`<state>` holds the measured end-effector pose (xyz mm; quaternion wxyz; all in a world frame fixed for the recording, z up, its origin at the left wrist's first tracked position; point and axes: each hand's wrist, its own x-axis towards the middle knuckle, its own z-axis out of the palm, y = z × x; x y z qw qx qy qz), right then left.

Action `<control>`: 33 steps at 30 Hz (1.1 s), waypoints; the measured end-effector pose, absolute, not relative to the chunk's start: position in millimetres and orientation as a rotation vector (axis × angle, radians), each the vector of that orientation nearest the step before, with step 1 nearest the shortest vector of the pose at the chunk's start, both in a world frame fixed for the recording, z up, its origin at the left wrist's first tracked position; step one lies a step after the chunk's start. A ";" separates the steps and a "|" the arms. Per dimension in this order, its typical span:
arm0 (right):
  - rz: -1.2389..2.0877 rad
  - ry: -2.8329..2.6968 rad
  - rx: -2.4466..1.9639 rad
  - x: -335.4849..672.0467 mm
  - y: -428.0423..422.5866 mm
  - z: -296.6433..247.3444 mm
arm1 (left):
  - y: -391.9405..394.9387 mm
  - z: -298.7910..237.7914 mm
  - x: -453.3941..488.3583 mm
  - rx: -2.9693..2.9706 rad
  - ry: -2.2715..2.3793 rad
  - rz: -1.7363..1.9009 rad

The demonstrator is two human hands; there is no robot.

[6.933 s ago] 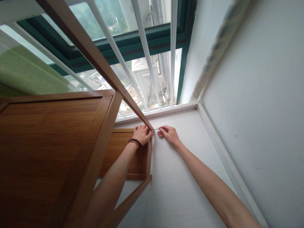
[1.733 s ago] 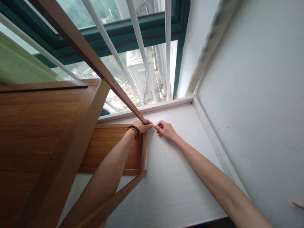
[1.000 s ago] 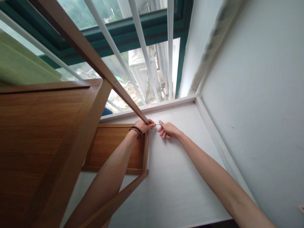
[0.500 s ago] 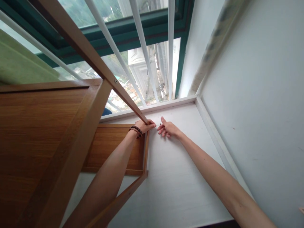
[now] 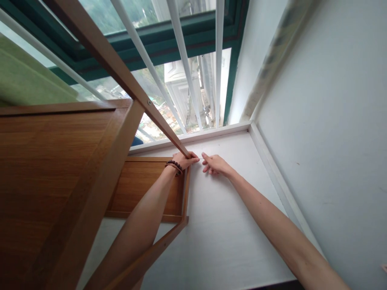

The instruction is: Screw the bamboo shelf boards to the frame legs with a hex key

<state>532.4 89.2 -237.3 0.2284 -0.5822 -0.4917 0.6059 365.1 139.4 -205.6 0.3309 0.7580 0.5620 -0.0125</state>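
Observation:
At the lower end of a slanting wooden post [image 5: 163,125], my left hand [image 5: 185,160] is closed, its fingers wrapped by the post and its fingertips pinching a thin metal rod that looks like a hex key [image 5: 200,158]. My right hand [image 5: 216,163] faces it from the right, thumb and forefinger closed at the key's outer end, the other fingers loosely curled. The lower wooden shelf panel [image 5: 139,185] lies beneath my left wrist. Where the key meets the post is hidden behind my left fingers.
A large upper wooden panel [image 5: 54,161] fills the left side. Behind stand white window bars [image 5: 181,56] and a green window frame [image 5: 193,50], with a green curtain [image 5: 33,76] at left. A white ledge [image 5: 229,225] lies below, beside a white wall [image 5: 338,121].
My right thumb has come down from a raised position onto the end of the hex key. My left hand stays in place by the post.

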 end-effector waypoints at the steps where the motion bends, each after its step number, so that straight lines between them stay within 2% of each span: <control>1: 1.741 -1.285 -1.609 530.1 90.5 -236.9 | 139.2 -206.7 365.4 1.979 1.478 -0.028; 5: 1.665 -1.289 -1.548 525.9 93.5 -235.9 | 139.1 -208.0 366.0 1.968 1.499 -0.030; 9: 1.236 -1.604 -1.412 532.6 92.5 -234.4 | 139.2 -204.5 366.1 1.959 1.496 -0.045; 11: 1.127 -1.693 -1.348 535.1 91.6 -233.9 | 138.6 -203.1 366.2 1.962 1.490 -0.041; 16: 1.709 -1.335 -1.530 528.6 93.7 -236.4 | 136.9 -205.2 366.7 1.970 1.510 -0.007; 19: 1.805 -1.356 -1.510 524.5 94.9 -237.8 | 137.4 -207.7 366.6 1.970 1.521 -0.006; 21: 1.678 -1.460 -1.484 526.2 94.0 -236.9 | 138.4 -208.0 366.0 1.970 1.514 -0.021; 25: 1.102 -1.883 -1.516 535.8 90.3 -233.1 | 141.1 -204.7 363.4 1.985 1.450 -0.064; 27: 0.989 -1.946 -1.572 538.1 88.9 -232.4 | 142.1 -202.8 362.4 1.995 1.420 -0.077; 29: 1.123 -1.816 -1.680 536.6 88.6 -233.4 | 142.2 -202.1 362.4 1.997 1.412 -0.085; 33: 1.624 -1.427 -1.749 529.3 91.5 -237.1 | 140.7 -202.8 364.6 1.983 1.442 -0.087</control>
